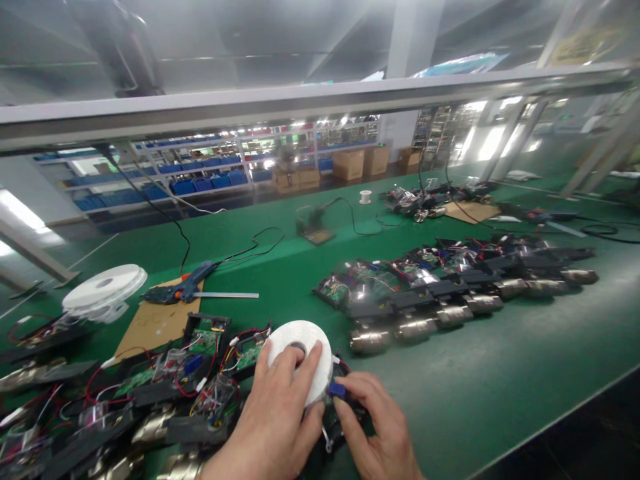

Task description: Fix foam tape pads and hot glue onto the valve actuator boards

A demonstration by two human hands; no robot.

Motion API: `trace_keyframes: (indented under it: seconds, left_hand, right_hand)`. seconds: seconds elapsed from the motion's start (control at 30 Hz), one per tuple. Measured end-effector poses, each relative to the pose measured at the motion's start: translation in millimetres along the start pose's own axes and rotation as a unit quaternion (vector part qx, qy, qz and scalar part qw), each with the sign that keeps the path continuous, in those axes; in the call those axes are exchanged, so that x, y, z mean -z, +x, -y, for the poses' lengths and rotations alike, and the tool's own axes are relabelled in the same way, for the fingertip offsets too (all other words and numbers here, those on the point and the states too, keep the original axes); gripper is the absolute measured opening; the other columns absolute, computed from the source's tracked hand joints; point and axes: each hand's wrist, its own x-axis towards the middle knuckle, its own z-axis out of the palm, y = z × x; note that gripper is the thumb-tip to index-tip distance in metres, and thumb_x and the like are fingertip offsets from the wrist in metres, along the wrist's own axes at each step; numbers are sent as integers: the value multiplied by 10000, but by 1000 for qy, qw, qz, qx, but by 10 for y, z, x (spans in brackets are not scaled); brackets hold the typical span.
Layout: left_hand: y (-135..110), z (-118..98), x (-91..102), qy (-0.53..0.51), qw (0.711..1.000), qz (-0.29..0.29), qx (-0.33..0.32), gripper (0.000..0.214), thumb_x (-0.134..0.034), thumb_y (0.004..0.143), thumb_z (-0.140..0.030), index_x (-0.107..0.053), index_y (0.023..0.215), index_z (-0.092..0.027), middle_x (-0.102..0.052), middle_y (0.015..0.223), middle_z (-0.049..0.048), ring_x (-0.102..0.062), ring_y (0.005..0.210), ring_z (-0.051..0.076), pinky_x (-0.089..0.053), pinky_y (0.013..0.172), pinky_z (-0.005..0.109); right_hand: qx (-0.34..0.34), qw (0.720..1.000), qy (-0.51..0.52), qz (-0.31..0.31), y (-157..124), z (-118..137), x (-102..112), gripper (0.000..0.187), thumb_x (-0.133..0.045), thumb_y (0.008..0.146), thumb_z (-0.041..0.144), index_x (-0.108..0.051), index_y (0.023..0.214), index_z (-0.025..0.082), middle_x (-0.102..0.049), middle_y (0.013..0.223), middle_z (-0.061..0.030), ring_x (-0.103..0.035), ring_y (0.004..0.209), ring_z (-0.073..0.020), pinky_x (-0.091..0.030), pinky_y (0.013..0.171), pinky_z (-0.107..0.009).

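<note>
On the green bench (450, 393) we note a blue and black glue gun (187, 288) lying partly on a cardboard sheet (153, 328), its pale stick (230, 295) projecting to the right. We record white reels (90, 293) at left. We find a blurred dark stand (317, 235) mid-bench and a small white spool (365, 197) near it. Beyond the bench we observe shelving (243, 159) with blue bins (190, 185), and brown cartons (349, 165) at its right.

The left hand (280, 407) spreads over a white roll (324, 367); just right of it, the right hand (380, 420) pinches a small blue block (337, 389). Circuit-board assemblies (160, 392) crowd the green worktop (475, 360) left of the left hand, a hot-glue gun (187, 288) beyond them.
</note>
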Motion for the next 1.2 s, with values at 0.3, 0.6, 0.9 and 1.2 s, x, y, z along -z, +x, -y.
trace_keyframes:
  seconds: [0.3, 0.6, 0.9, 1.2]
  left_hand:
    - [7, -30, -15, 17, 1000, -13, -5, 628, -530, 872, -216, -388, 1484, -239, -618, 1177, 142, -607, 1131, 304, -329, 1096, 741]
    - [4, -62, -123, 54, 997, -59, -12, 641, -485, 880, -198, -334, 1502, -227, -616, 1172, 141, -577, 1153, 308, -371, 1091, 667]
    - [-73, -241, -322, 102, 952, -288, 23, 692, -489, 926, -176, -212, 1559, -130, -572, 1185, 148, -546, 1136, 261, -222, 1180, 559]
    - [-501, -289, 127, 32, 882, -435, 175, 626, -526, 933, -269, -335, 1529, -242, -531, 1285, 118, -498, 1270, 324, -468, 959, 409]
  right_hand:
    - [8, 1000, -19, -11, 21, -2, -25, 253, -540, 935, 110, -608, 1156, 213, -669, 964, -70, -644, 886, -201, -589, 754, -305]
    - [-4, 996, -55, -71, -94, -16, -175, 245, -593, 926, 114, -647, 1145, 209, -712, 934, -72, -689, 840, -205, -596, 754, -298]
    - [-352, 919, 164, -71, -127, -44, -233, 384, -632, 919, 556, -654, 971, 176, -766, 842, -94, -736, 760, -219, -609, 708, -272]
    - [-376, 898, 229, 17, 56, -68, 22, 369, -659, 910, 555, -669, 1026, 205, -705, 908, -45, -642, 810, -182, -522, 712, -253]
